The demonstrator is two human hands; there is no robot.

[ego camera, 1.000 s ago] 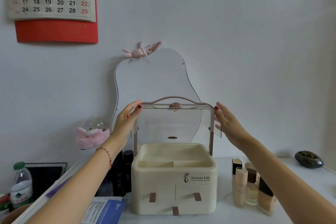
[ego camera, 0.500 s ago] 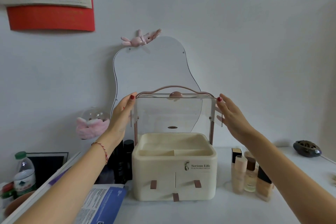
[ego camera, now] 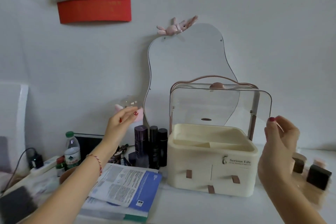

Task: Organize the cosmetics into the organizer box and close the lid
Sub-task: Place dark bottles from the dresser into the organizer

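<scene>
The left hand [ego camera: 123,123] hangs raised, fingers loosely spread, holding nothing, with dark bottles [ego camera: 151,145] just below-right. Farther right stands the cream organizer box [ego camera: 212,165], its clear lid [ego camera: 218,107] up. The right hand [ego camera: 280,143], fingers loosely curled, hovers at the lid's lower corner; whether it touches, I cannot tell.

Access: box tray [ego camera: 212,137] open from front, under raised lid [ego camera: 218,103].
Obstacles: dark bottles [ego camera: 151,143] just left; small jars [ego camera: 309,171] right.

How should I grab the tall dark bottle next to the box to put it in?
Grip the tall dark bottle round its upper body, coming from the left with the left hand. It stands upright, another bottle crowds its right side, and the organizer box lies beyond, so the left side is probably the freest.
</scene>
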